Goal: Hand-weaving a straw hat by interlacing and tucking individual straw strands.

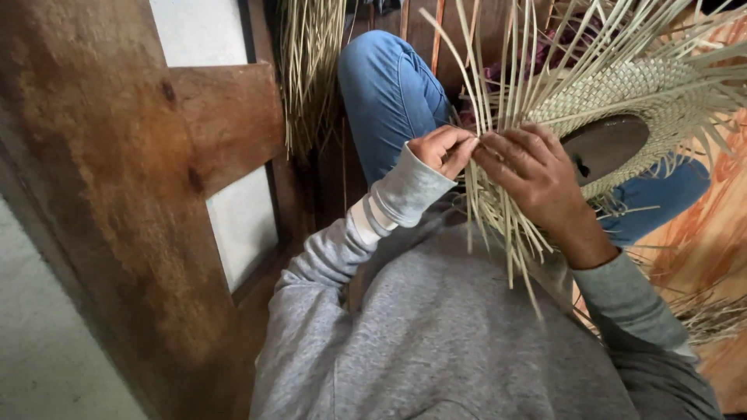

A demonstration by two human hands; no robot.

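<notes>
A half-woven piece of pale straw (622, 93) rests on my lap, a round woven band around a dark disc-shaped form (603, 144), with many loose strips fanning outward. My left hand (443, 149) pinches a few of the strips at the near edge of the weave. My right hand (533, 179) lies right next to it, fingers curled around the same bunch of strips. Both hands touch at the fingertips. Loose strip ends (506, 233) hang down below my hands over my grey sweater.
My knee in blue jeans (385, 93) rises behind my left hand. A bundle of dry straw strips (311, 70) hangs at the back beside a brown wooden door frame (117, 194). More straw (712, 315) lies on the orange floor at right.
</notes>
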